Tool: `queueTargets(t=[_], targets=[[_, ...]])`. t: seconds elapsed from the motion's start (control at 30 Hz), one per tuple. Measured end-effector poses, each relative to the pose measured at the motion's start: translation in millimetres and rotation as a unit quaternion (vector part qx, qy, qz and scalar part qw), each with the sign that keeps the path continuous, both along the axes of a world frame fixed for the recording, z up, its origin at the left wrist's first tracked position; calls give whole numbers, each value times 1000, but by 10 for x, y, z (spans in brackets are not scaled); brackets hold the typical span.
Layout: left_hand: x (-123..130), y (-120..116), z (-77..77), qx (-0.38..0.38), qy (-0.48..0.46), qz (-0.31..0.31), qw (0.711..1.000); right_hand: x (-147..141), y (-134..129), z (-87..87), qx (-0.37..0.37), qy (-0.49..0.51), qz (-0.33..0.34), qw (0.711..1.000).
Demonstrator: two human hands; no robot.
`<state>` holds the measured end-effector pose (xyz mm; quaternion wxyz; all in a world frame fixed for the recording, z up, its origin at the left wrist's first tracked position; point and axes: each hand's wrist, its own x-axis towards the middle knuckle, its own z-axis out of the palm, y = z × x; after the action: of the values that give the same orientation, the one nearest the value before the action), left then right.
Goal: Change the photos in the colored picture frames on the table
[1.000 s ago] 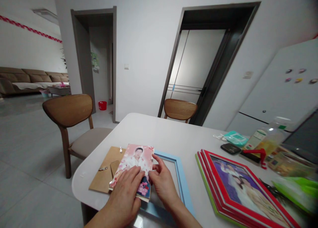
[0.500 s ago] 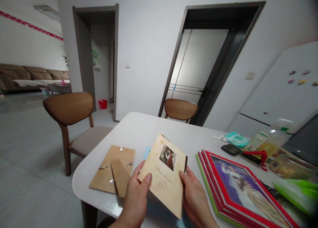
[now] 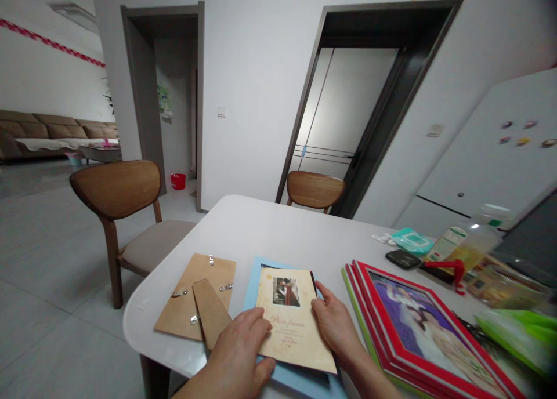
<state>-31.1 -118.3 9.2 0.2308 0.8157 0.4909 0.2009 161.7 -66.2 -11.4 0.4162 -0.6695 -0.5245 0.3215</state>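
Note:
A cream insert card (image 3: 296, 332), printed with a small photo and red lettering, lies over a light blue picture frame (image 3: 251, 286) on the table. A dark sheet edge shows under the card. My left hand (image 3: 243, 347) rests at the card's lower left, fingertips on its edge and thumb apart near the corner. With thumb and fingers, my right hand (image 3: 337, 326) grips the card's right edge. Left of the frame lies a brown backing board (image 3: 187, 306) with metal clips and a stand leg (image 3: 209, 309).
Red picture frames (image 3: 383, 329) are stacked at right, the top one holding a photo. Beyond them are a wipes pack (image 3: 411, 241), a black case (image 3: 402, 259), a bottle (image 3: 461, 245) and a green bag (image 3: 522, 335). Wooden chairs (image 3: 117, 187) stand around the white table (image 3: 270, 225).
Both hands have lowered the cream card onto the blue frame, which now shows more fully. My left hand has loosened, its thumb moving off the card's face.

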Motion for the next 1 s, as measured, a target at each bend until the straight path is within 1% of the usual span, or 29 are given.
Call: queueTargets(t=[0.1,0.17,0.27,0.33,0.4,0.47,0.5,0.57,0.63,0.7,0.77,0.83,0.9,0.97,1.0], targets=[[-5,4,37,-6,14,-5,1000,-8,8,-21,17,-1,2,1000],[-2,14,43,-5,23,-9,1000,-24,13,-10,28,-21,19,999],[9,33,42,9,34,-19,999,-44,17,28,49,-113,46,991],[13,45,45,20,46,-30,998,-45,9,40,55,-217,41,974],[20,58,46,30,67,-44,996,-40,-9,24,48,-328,28,943],[40,76,35,43,87,-53,994,-37,-30,-14,48,-413,19,909],[58,86,23,51,94,-55,993,-35,-38,-35,51,-440,17,897],[107,105,-3,63,101,-52,991,-29,-41,-72,64,-465,14,883],[146,110,-17,65,107,-50,991,-17,-28,-89,68,-469,15,881],[126,91,-13,61,97,-53,992,-13,-14,-83,74,-462,13,883],[-5,55,-5,70,71,-53,994,-49,-25,-47,94,-433,21,896],[-263,23,-17,95,49,-34,994,-167,-80,15,125,-378,59,915],[-607,16,-69,118,57,24,991,-389,-174,95,159,-321,117,926],[-955,31,-159,125,84,100,984,-697,-273,167,179,-287,174,925],[-1106,37,-212,122,99,124,980,-866,-312,190,177,-280,204,921]])
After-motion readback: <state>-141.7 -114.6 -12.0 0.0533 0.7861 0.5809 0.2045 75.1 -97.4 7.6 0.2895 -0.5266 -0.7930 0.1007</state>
